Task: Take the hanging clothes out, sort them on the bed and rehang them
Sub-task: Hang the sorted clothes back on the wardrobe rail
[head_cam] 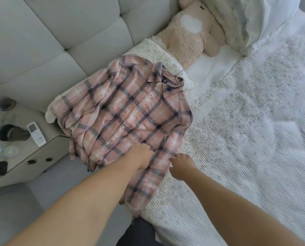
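Both forearms reach to the plaid shirt (125,114) lying flat on the bed (245,139), left hand (141,157) gripping its hem, right hand (182,166) fingers spread; light, limp cloth, best lifted by the shoulders.

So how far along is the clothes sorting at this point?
Early on, it seems. One plaid shirt is out and lies spread on the bed, apparently with a hanger hook at its collar. In hand: the left hand rests on its lower front, and the right hand hovers open by its sleeve. No other clothes are in view, so further sorting and rehanging appear to remain.
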